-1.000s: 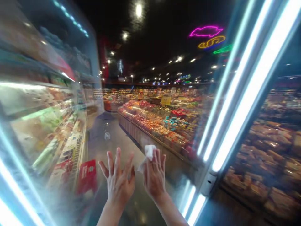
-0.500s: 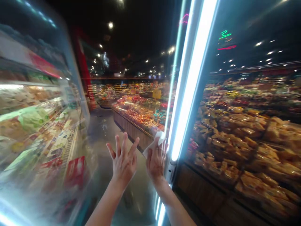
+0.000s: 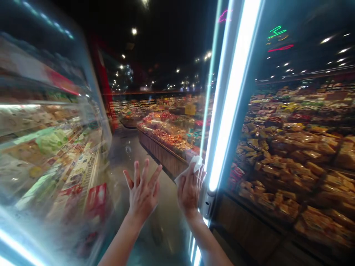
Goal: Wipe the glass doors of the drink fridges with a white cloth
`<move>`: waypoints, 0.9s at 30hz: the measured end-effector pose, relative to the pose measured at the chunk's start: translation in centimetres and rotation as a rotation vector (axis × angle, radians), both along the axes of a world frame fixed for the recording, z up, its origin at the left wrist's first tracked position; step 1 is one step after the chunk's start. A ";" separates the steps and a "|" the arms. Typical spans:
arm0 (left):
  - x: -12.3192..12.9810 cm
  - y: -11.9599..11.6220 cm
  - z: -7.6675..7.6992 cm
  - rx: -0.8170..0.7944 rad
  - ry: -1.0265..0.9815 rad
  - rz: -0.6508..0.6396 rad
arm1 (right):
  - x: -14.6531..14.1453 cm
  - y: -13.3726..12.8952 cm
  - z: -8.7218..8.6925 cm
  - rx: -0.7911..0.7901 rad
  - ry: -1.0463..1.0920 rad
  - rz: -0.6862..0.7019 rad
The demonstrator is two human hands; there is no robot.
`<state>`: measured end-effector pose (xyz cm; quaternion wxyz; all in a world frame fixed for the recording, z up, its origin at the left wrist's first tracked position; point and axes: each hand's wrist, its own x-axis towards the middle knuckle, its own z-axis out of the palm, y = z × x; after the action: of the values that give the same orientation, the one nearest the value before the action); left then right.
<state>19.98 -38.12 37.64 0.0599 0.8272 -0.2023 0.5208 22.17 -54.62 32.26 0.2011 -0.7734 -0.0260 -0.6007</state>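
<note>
My right hand lies over a white wipe, pressing it flat beside a bright vertical light strip. One crumpled end of the wipe pokes out past the fingertips; its middle is hidden under the hand. The surface behind it looks like clear glass, since the shop shows through. To the left, my left hand holds nothing. Its fingers are spread wide, palm facing away from me. Whether that palm touches the glass I cannot tell.
On the left, blurred refrigerated shelves hold packaged food, perhaps as a reflection. A wood-sided bin of wrapped goods stands beyond the grey floor. Packets in brown wrapping fill the display at right. A second light strip glows lower left.
The view has turned slightly left, so the light strip and shop appear farther right. My right hand stays on the wipe near the strip; my left hand is a little farther from it, still spread.
</note>
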 end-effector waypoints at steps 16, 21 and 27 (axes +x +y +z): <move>-0.1 12.0 -0.5 -0.169 -0.039 0.047 | -0.1 9.7 1.2 -0.141 -0.050 0.015; -0.3 15.6 -0.6 -0.224 -0.026 0.059 | -0.1 14.2 1.4 -0.338 -0.089 0.131; -0.7 19.6 -1.0 -0.263 -0.015 0.102 | -0.2 19.4 1.6 -0.339 -0.080 0.172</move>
<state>19.28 -18.56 36.67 0.1396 0.8175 -0.0904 0.5515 21.97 -35.23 33.82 0.1173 -0.7666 -0.2007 -0.5986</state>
